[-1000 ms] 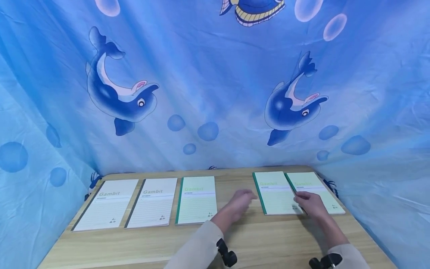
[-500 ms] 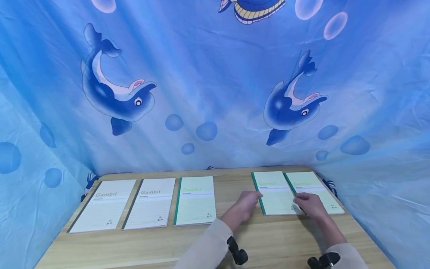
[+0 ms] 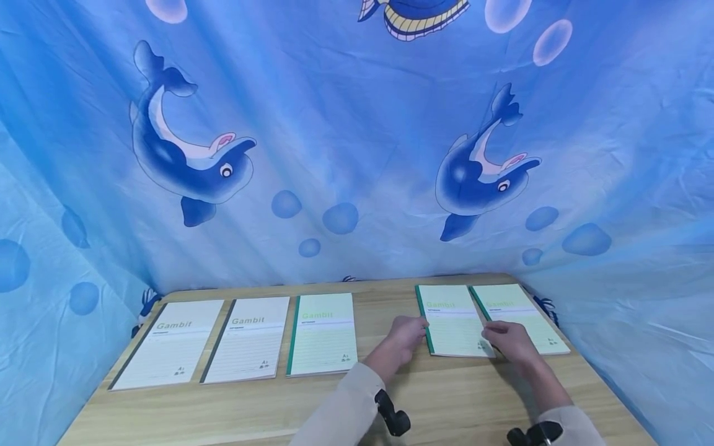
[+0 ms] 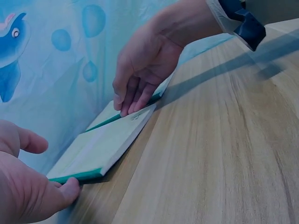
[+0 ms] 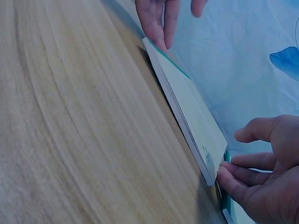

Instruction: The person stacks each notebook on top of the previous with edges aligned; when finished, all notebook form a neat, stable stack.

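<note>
Between my hands lies a pale green notebook (image 3: 450, 322) with a green spine, marked "Gambit". My left hand (image 3: 406, 334) touches its spine side with the fingertips; in the left wrist view that thumb stays apart from the cover. My right hand (image 3: 510, 341) has its fingertips at the opposite edge, thumb also off the cover in the right wrist view. A dark shadow line runs under the notebook's near edge. Partly behind the right hand is a second green notebook (image 3: 532, 325), close beside the first.
To the left lie another green notebook (image 3: 323, 334) and two white notebooks with dark spines, the nearer white notebook (image 3: 245, 341) and the far-left white notebook (image 3: 167, 344). The wooden table (image 3: 234, 412) meets a blue dolphin-printed curtain (image 3: 357, 155) behind.
My left hand has moved right and reached the notebook's spine. The notebook's near end has shifted slightly left, and my right hand has stayed at its right edge.
</note>
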Demonstrator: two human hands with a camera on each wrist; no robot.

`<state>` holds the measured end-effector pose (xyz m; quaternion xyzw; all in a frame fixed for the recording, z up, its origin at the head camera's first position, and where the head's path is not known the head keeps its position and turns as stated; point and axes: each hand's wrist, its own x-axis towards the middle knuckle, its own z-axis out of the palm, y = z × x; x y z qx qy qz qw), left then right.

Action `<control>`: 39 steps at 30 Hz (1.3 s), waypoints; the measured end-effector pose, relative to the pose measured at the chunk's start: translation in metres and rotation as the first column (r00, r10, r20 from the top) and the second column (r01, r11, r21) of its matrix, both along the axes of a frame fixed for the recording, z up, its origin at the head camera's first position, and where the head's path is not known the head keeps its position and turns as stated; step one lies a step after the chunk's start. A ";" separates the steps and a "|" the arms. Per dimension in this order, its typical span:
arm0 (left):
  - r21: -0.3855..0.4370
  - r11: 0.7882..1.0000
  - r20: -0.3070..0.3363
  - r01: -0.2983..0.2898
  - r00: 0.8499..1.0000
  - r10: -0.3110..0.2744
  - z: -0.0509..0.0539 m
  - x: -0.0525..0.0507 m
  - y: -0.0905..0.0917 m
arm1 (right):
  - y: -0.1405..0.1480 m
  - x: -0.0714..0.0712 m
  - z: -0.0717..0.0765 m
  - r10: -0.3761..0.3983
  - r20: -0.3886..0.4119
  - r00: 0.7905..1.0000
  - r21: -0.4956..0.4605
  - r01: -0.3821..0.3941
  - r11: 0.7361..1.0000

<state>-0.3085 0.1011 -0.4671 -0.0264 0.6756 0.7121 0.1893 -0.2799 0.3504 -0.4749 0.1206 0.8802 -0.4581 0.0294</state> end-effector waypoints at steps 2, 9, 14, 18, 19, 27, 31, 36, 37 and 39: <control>0.023 1.000 0.006 -0.011 1.000 0.011 -0.002 -0.002 -0.001 | 0.000 0.001 0.000 0.004 0.004 1.000 -0.001 -0.004 1.000; 0.034 0.998 -0.013 -0.059 0.998 0.060 -0.009 -0.004 0.004 | -0.003 0.004 0.001 0.032 0.008 0.999 -0.039 -0.031 0.999; 0.056 0.997 -0.034 -0.055 0.998 0.057 -0.008 -0.001 0.006 | -0.006 0.005 -0.002 0.034 0.008 0.999 -0.090 -0.033 0.995; 0.108 0.992 -0.046 -0.059 0.997 0.065 -0.008 0.001 0.006 | -0.008 0.006 -0.006 0.035 0.010 0.999 -0.124 -0.034 0.992; 0.124 0.990 -0.050 -0.061 0.997 0.067 -0.008 0.001 0.007 | -0.008 0.006 -0.006 0.034 0.007 0.999 -0.127 -0.033 0.991; 0.185 0.982 -0.080 -0.038 0.995 0.053 0.000 0.005 0.002 | -0.015 0.004 -0.004 -0.011 0.000 1.000 -0.158 0.011 0.987; 0.202 0.979 -0.088 -0.032 0.995 0.051 0.000 0.007 -0.007 | -0.022 0.004 -0.004 -0.011 -0.009 1.000 -0.166 0.009 0.986; 0.232 0.973 -0.082 -0.016 0.996 0.036 0.000 0.010 -0.020 | -0.032 0.007 -0.004 -0.008 -0.033 0.999 -0.164 0.003 0.986; 0.237 0.972 -0.083 -0.014 0.996 0.034 0.001 0.011 -0.022 | -0.034 0.008 -0.003 -0.010 -0.040 0.999 -0.174 0.003 0.985; 0.245 0.969 -0.085 -0.008 0.996 0.029 0.002 0.012 -0.027 | -0.038 0.009 -0.001 -0.018 -0.049 0.999 -0.198 0.008 0.980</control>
